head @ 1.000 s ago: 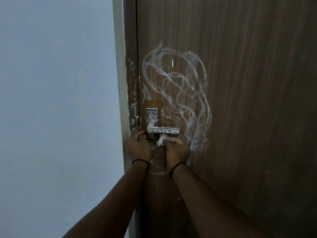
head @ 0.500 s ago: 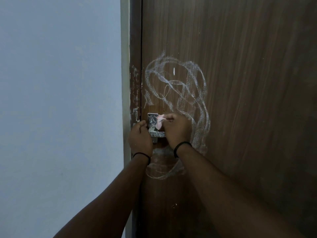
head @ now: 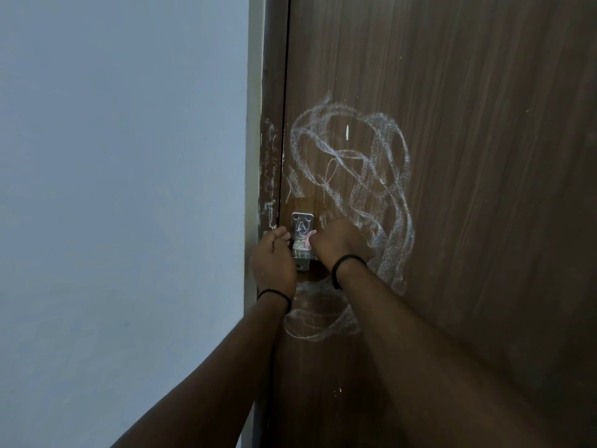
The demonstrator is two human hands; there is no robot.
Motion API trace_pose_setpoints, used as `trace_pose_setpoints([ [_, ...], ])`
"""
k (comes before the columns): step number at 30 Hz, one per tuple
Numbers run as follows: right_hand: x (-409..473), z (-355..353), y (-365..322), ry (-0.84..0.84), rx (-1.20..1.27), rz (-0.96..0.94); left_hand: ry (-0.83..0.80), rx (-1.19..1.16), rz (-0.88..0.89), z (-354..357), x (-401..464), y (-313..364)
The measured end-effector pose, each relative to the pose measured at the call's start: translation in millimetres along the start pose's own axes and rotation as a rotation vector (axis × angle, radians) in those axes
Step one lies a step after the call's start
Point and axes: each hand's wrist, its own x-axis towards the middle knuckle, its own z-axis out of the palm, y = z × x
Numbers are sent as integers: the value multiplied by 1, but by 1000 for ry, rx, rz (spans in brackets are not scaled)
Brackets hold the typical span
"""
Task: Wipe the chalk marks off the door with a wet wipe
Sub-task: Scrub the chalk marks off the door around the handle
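You face a dark brown, wood-grained door (head: 468, 156), and that surface carries everything here. White chalk marks (head: 365, 176) loop across it in a broad tangled scribble above and to the right of the metal handle plate (head: 302, 226), with a fainter, smeared oval lower down, beneath the plate. A short bright white dash sits inside the upper loops. The plate is fixed near the door's left edge and bears chalk scribbles of its own. The door frame (head: 269, 176) beside that edge shows scattered white streaks too. A few tiny white specks dot the lower panel.
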Motion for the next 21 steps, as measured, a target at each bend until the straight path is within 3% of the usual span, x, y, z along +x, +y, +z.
trace_pose_setpoints([
  [4,-3,2,3,-49,-19,-53,13,8,25,1,-1,0],
  [8,1,-8,-2,-144,87,34,6,18,21,1,-1,-1],
  [13,-1,1,-5,208,291,-71,17,15,7,1,0,3],
  [15,-3,9,2,211,250,-101,11,18,5,1,-1,2],
  [18,1,13,10,76,185,-49,4,19,6,-1,-1,0],
  [21,4,10,3,188,275,-61,7,2,-9,0,0,3],
])
